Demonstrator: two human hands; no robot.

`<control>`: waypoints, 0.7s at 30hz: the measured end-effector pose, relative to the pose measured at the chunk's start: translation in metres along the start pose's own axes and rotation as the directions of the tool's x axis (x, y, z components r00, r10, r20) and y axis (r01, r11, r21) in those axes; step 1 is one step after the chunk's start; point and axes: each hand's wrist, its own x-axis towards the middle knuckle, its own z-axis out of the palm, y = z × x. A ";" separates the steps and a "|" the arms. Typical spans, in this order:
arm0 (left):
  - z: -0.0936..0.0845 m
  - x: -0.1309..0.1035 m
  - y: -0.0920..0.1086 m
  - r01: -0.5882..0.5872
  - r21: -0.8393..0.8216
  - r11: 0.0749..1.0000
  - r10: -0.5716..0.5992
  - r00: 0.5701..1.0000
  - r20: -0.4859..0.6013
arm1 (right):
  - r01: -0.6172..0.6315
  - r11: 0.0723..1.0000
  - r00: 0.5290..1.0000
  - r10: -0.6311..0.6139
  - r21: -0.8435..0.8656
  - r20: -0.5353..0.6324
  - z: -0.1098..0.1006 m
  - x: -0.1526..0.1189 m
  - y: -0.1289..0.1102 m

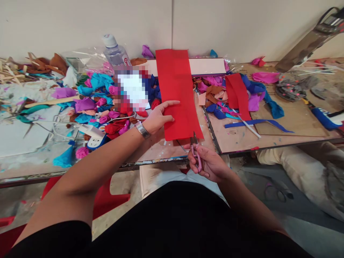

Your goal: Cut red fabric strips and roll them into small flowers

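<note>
A long red sheet (178, 89), perhaps crepe paper or felt, lies lengthwise across the table, with its near end close to the edge. My left hand (162, 116) rests on the sheet's left side, thumb and forefinger stretched out and apart. Pink-handled scissors (198, 159) are gripped in my right hand (211, 163), just below the near right corner. Their blades reach the sheet's near edge, where a slit sets off a narrow strip on the right. Part of the blades is hidden by the red material.
Crumpled coloured pieces (107, 107) and a power strip (92, 136) lie left, near a water bottle (115, 50). Right are a folded red strip (238, 95), a blue strip (260, 125) and a pincushion (290, 87). Another person's leg (295, 165) shows below the table.
</note>
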 end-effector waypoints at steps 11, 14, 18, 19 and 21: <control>0.000 -0.002 0.002 -0.015 0.038 0.999 0.014 1.000 0.014 | -0.018 1.000 1.000 0.018 0.005 0.003 0.000 0.003 0.002; 0.000 -0.002 0.002 -0.011 0.032 0.999 0.010 1.000 0.018 | -0.013 1.000 1.000 0.013 0.010 0.002 0.000 0.003 0.002; 0.000 -0.001 0.001 -0.019 0.035 0.999 0.018 1.000 0.021 | -0.019 1.000 1.000 0.019 0.015 0.009 0.000 0.003 0.001; -0.001 -0.001 0.000 -0.023 0.037 0.999 0.023 1.000 0.021 | -0.021 1.000 1.000 0.021 0.016 0.010 0.000 0.003 0.002; -0.001 0.000 -0.001 -0.028 0.042 0.999 0.027 0.999 0.020 | -0.026 0.999 1.000 0.025 0.021 0.011 0.000 0.004 0.002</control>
